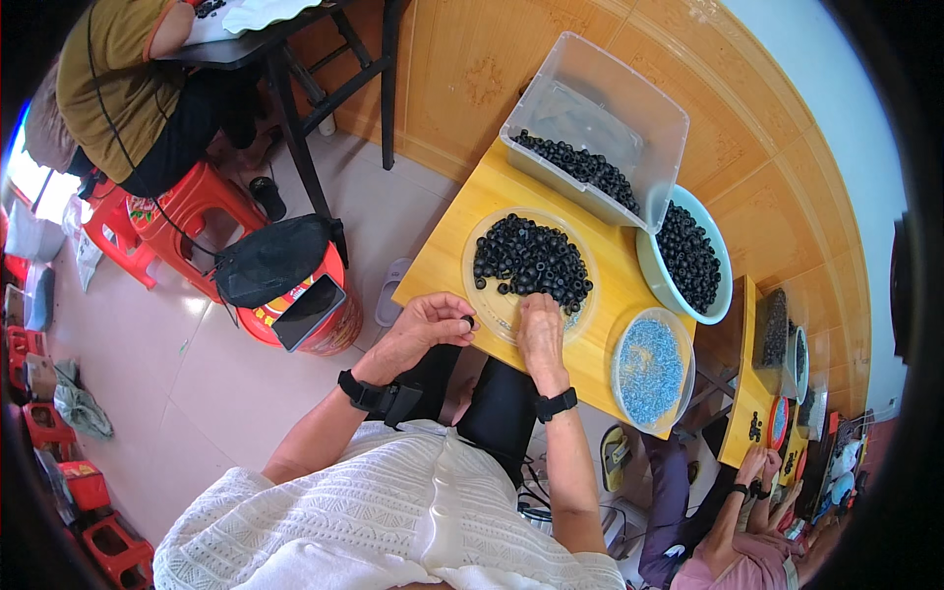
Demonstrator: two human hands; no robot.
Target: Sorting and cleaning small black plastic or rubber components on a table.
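Between thumb and fingertips of the left hand [425, 329], one small black piece [468, 322] is pinched. Right hand [542, 339] is at a round tray [483, 308] of black pieces; its grip I cannot tell. Bin [590, 113] and bowl [657, 276] contain similar pieces.

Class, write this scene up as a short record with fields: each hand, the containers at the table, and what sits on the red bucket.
Left hand: holds a small black piece in its fingers
Right hand: over the round tray, by the black pile; grip hidden
Clear box: black pieces inside
Pale bowl: more black pieces
Round dish: small blue bits
Red bucket: black bag and phone on top
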